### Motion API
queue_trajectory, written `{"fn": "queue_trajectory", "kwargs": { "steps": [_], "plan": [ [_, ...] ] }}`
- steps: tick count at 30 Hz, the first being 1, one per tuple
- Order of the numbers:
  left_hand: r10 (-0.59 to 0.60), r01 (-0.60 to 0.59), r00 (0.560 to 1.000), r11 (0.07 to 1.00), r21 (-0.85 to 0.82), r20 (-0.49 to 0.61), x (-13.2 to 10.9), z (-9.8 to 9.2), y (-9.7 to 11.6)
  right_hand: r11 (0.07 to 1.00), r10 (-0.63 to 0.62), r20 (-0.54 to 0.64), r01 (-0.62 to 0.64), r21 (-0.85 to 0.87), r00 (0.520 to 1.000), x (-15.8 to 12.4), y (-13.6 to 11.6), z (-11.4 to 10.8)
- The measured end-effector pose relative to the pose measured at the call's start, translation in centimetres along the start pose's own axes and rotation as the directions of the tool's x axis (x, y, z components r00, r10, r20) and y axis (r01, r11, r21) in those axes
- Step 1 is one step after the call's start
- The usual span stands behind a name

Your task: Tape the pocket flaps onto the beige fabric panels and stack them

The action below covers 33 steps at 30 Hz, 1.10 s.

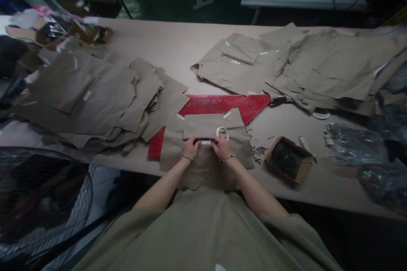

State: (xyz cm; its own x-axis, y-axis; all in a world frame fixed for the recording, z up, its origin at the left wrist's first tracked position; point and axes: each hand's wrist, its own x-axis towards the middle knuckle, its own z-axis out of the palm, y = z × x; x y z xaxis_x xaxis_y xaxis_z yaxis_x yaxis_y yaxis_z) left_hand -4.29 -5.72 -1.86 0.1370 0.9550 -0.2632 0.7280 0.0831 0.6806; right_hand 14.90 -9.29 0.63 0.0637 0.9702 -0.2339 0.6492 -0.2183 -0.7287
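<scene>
Shirt (219, 228) is closest; just beyond, cloth (206, 167) lies over a red sheet (227, 102) on the counter (159, 42). Left hand (190, 149) and right hand (222, 148) pinch narrowly at both ends of a white strip (205, 142), a roll (218, 132) beside the right. The step looks like setting the strip; next seemingly calls for even pressing, kept straight. Further out are a box (304, 169), left pile (104, 93) and right pile (343, 61).

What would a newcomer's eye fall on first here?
The bright red patch stands out first, partly covered by the brown fabric piece at centre. Next, the left hand and right hand meet at a small white strip on that fabric. A left pile and right pile of brown cloth flank them.
</scene>
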Motion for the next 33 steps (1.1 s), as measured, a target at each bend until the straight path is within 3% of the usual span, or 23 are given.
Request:
{"fn": "queue_trajectory", "kwargs": {
  "steps": [3, 6, 23, 33],
  "plan": [
    [-0.085, 0.086, 0.996, 0.995, 0.056, -0.031, -0.2, 0.8, 0.3, 0.927, 0.049, 0.104, -0.006, -0.375, 0.993, 1.3, -0.2, 1.5],
    [-0.118, 0.127, 0.989, 0.985, 0.116, -0.086, -0.4, 1.7, 0.8, 0.879, 0.049, 0.108, 0.008, -0.477, 0.993, 1.6, 0.0, 2.0],
    [-0.099, 0.112, 0.963, 0.993, 0.036, -0.251, -1.0, 4.7, 0.5, 0.882, 0.058, 0.163, 0.026, -0.471, 0.985, 1.9, 0.1, 1.3],
    [-0.108, 0.107, 0.979, 0.994, -0.012, -0.170, -0.9, 3.6, 0.9, 0.872, 0.078, 0.184, 0.022, -0.489, 0.980, 1.7, -0.3, 1.0]
  ]
}}
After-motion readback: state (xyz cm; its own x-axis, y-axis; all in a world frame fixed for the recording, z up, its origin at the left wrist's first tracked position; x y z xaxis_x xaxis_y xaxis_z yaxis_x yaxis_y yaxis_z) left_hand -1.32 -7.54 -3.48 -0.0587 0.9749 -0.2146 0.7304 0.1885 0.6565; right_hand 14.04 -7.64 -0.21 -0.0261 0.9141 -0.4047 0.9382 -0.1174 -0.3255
